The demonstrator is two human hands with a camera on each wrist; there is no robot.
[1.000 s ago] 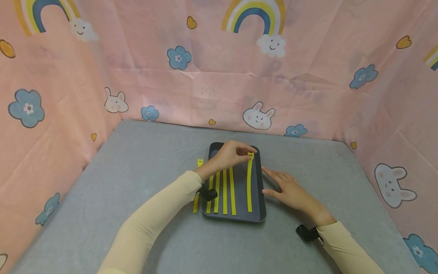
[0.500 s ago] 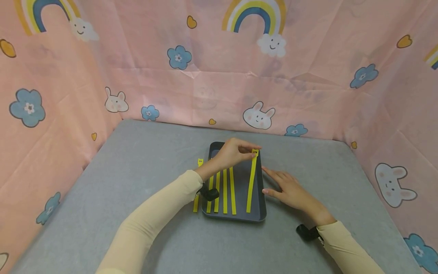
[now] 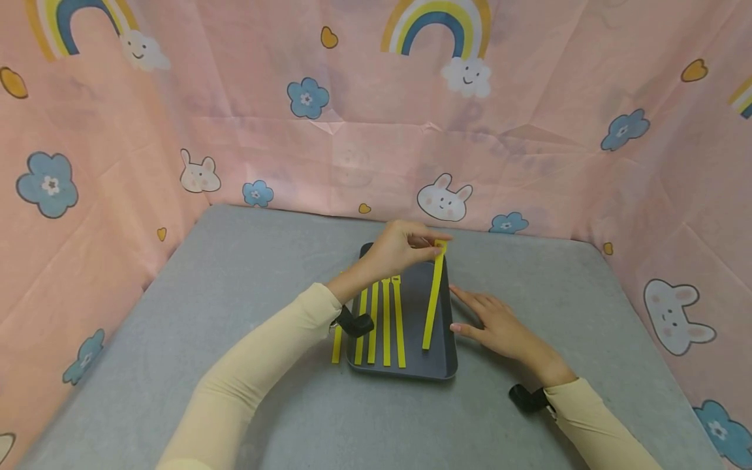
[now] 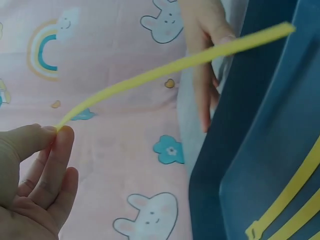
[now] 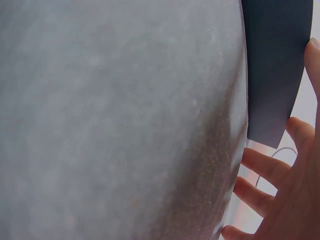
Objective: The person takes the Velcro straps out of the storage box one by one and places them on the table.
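Observation:
My left hand (image 3: 392, 251) pinches the slotted end of a yellow hook-and-loop cable tie (image 3: 433, 300) between thumb and fingers. In the left wrist view the held tie (image 4: 175, 67) bends slightly and reaches out over the dark grey tray (image 4: 215, 170). Several matching ties (image 3: 386, 326) lie lengthwise in the left half of the tray (image 3: 451, 359), partly hidden by my left wrist. Beside the tray's right wall, my right hand (image 3: 499, 329) lies with fingers extended; the right wrist view has its fingertips (image 5: 299, 131) at the tray's side.
One more yellow tie (image 3: 337, 346) lies on the grey tabletop (image 3: 264, 248) just left of the tray, mostly covered by my left forearm. Pink patterned cloth (image 3: 364, 150) walls the table at the back and both sides.
My left hand has tilted the cable tie at the tray's right side, then raised it and drawn it away toward the far edge. The right hand has kept its place.

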